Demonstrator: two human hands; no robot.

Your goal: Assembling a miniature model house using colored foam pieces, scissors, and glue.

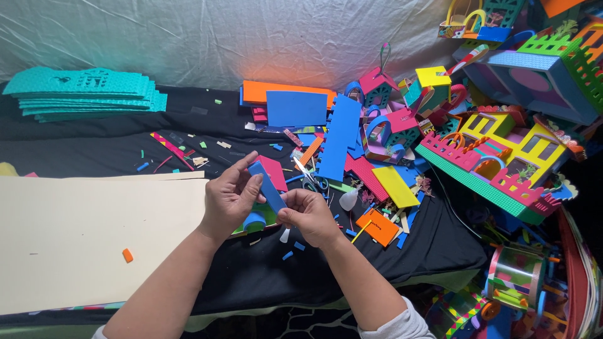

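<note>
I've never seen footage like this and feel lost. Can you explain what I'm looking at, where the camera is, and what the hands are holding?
There is no machine here: a person works with bare hands, and a camera worn on the head looks down at them. That is the only view. The left hand and right hand together hold a blue foam strip, pinched between the fingers at each end. Below them lies a black cloth strewn with coloured foam scraps. To the left is a large cream sheet, and further back a stack of teal cutouts. Scissors lie just beyond the hands. On the right, small foam houses in bright colours are piled up.
</note>
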